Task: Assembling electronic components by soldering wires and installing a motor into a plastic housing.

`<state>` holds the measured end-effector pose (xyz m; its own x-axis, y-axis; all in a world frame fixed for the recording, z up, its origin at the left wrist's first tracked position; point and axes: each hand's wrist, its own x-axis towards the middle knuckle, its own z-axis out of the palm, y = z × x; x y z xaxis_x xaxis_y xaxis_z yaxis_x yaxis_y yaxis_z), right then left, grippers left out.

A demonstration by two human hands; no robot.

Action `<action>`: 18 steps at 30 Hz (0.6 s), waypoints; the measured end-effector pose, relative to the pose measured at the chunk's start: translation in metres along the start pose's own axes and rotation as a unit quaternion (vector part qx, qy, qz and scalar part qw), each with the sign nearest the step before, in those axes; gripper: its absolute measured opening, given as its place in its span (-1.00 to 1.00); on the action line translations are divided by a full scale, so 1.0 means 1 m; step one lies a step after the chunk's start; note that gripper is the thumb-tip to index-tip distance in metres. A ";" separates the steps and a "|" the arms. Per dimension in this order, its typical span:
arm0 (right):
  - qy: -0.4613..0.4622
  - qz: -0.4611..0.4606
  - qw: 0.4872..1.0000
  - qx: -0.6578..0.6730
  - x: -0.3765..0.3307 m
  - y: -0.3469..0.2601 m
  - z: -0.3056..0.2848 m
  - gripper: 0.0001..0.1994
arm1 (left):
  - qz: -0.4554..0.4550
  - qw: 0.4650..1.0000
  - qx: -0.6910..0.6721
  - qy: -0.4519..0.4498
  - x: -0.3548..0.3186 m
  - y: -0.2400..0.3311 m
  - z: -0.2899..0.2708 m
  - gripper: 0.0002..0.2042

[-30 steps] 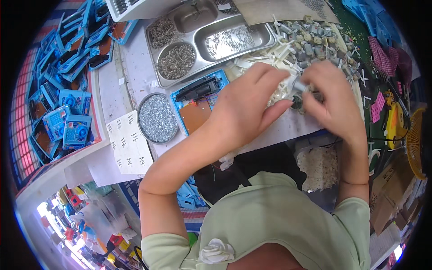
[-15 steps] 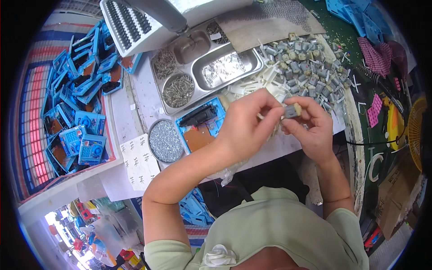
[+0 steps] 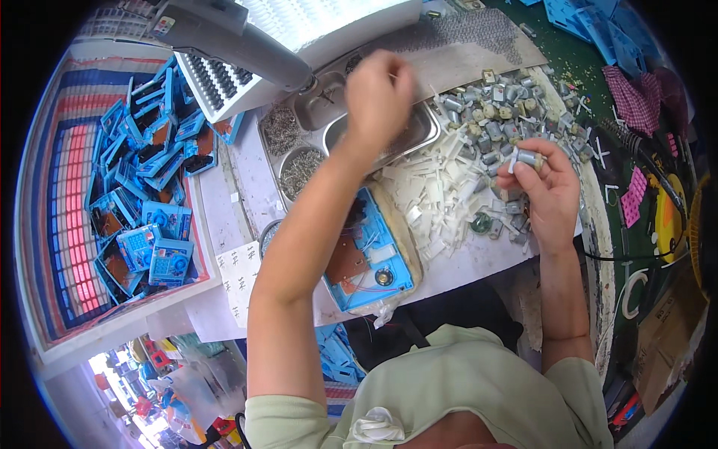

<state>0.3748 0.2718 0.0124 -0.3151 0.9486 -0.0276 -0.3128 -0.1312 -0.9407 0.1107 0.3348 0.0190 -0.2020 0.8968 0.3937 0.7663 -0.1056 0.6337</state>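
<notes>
My right hand pinches a small grey motor between thumb and fingers, with a white plastic piece at its left end. Across the bench, my left hand hangs over the far part of a steel compartment tray, beside a grey sheet. Its fingers are curled together, and whatever they hold is hidden. Below that forearm lies an open blue plastic casing with wires, a brown board and a small round speaker. Loose white plastic parts spread between the casing and my right hand.
Many grey motors are heaped beyond my right hand. A grey powered tool reaches over the tray near a white foam block of black parts. At left, a striped-lined bin holds blue casings. A textured sheet lies at the back.
My left hand has left the motor and moved away and leftward to the far side of the tray. The right hand keeps the motor, slightly farther right. The view has shifted a little.
</notes>
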 end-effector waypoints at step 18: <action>-0.174 0.042 0.935 -0.307 -0.032 -0.022 -0.017 -0.66 | 0.121 0.946 0.296 0.050 0.028 -0.030 0.007 -0.84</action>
<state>0.4069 0.2491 0.0282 -0.6207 0.7777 -0.0991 0.2658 0.0898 -0.9598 0.0865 0.3665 0.0067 -0.0099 0.8291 0.5590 0.9989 -0.0177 0.0440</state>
